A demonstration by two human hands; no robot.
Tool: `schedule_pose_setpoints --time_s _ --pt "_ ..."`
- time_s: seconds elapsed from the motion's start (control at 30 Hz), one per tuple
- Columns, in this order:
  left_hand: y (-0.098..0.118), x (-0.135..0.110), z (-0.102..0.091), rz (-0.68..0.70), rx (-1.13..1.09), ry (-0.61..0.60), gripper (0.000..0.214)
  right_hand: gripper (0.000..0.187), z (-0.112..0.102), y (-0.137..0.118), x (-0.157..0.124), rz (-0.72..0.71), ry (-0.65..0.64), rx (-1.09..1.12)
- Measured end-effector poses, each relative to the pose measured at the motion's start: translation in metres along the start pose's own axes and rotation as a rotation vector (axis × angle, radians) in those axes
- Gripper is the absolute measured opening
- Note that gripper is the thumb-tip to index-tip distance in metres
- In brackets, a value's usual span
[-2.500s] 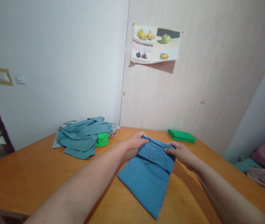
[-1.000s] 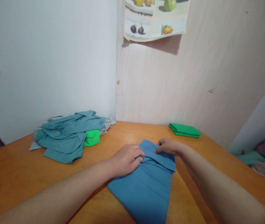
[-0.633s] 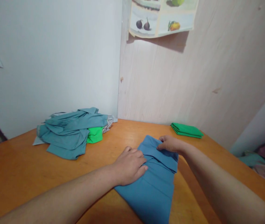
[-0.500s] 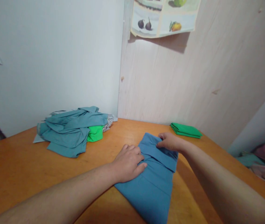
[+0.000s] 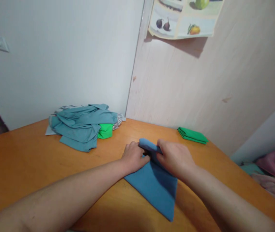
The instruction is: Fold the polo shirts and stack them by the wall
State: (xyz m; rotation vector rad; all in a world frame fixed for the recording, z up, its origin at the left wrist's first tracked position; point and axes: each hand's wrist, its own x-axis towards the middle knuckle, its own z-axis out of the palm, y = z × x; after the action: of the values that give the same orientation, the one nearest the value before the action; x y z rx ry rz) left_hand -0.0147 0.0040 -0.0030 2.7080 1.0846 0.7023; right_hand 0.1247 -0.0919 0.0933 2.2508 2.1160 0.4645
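Observation:
A folded blue cloth (image 5: 155, 188) lies on the orange wooden table (image 5: 31, 161) in front of me. My left hand (image 5: 134, 157) rests on its left far corner, fingers curled against the folded edge. My right hand (image 5: 175, 158) covers the cloth's far end, palm down, with the fingers gripping the rolled top fold. The two hands sit close together, almost touching. Part of the far fold is hidden under my right hand.
A heap of teal garments (image 5: 81, 125) with a bright green piece (image 5: 105, 130) lies at the back left near the wall. A folded green cloth (image 5: 192, 135) sits at the back right. A fruit poster (image 5: 186, 17) hangs on the wall. Pink bedding (image 5: 274, 167) lies right of the table.
My right hand has moved left and toward me over the cloth, bringing the far fold down. My left hand has shifted to the cloth's far left corner. The visible cloth is shorter.

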Motion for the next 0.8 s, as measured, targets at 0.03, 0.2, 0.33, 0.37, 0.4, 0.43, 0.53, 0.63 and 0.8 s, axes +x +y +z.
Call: schedule_pose_setpoints --time_s 0.03,0.2,0.33,0.37,0.4,0.43,0.53,0.63,0.8 --pt "-0.002 0.001 0.002 -0.041 -0.004 0.007 0.031 0.012 0.002 -0.007 -0.007 -0.022 0.022 -0.002" --pt "-0.017 0.010 0.005 -0.154 -0.012 -0.089 0.046 0.011 0.023 -0.030 -0.038 -0.110 0.159 -0.024" --pt "-0.034 0.017 0.001 -0.115 0.033 -0.160 0.028 0.012 0.037 -0.039 -0.058 -0.154 0.225 -0.056" --pt "-0.037 0.019 0.000 -0.124 0.038 -0.168 0.024 0.012 0.039 -0.042 -0.062 -0.163 0.219 -0.056" --pt "-0.039 0.020 -0.001 -0.133 0.037 -0.170 0.022 0.013 0.040 -0.044 -0.066 -0.173 0.206 -0.053" --pt "-0.040 0.020 -0.002 -0.143 0.031 -0.170 0.021 0.014 0.041 -0.046 -0.070 -0.186 0.190 -0.049" --pt "-0.041 0.021 -0.003 -0.129 0.006 -0.173 0.019 0.018 0.042 -0.052 -0.079 -0.220 0.141 -0.044" --pt "-0.043 0.022 -0.005 -0.113 -0.015 -0.193 0.018 0.019 0.041 -0.056 -0.085 -0.246 0.105 -0.045" --pt "-0.049 0.023 -0.008 -0.104 -0.048 -0.228 0.024 0.025 0.040 -0.055 -0.089 -0.273 0.099 -0.062"
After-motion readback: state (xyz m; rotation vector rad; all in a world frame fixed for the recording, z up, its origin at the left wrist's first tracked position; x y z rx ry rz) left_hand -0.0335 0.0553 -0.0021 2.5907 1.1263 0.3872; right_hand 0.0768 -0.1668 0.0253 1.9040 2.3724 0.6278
